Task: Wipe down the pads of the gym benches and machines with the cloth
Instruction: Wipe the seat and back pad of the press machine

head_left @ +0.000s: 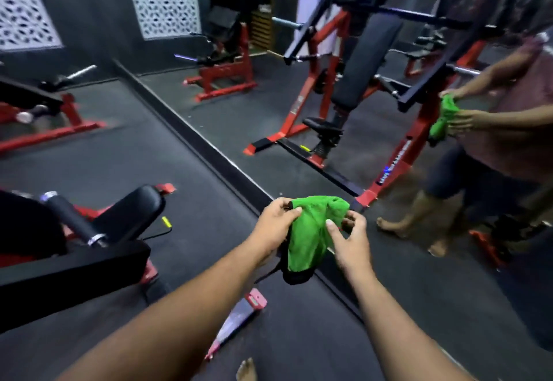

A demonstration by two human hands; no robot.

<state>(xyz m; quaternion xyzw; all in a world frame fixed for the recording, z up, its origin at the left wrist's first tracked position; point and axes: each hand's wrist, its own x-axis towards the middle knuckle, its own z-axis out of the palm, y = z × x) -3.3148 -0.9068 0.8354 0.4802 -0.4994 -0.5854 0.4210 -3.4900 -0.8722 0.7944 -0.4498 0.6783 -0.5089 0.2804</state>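
Head view: crumpled green microfibre cloth with black trim (311, 232) at lower centre of frame, left hand (276, 223) pinching top edge, right hand (348, 238) gripping side with curled fingers. Soft, light, limp; best bunched in palm. Black padded roller (140, 205) unwiped at left.

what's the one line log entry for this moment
phase: readying cloth | left hand: grips cloth | right hand: grips cloth | contact with pad: none | mirror ahead
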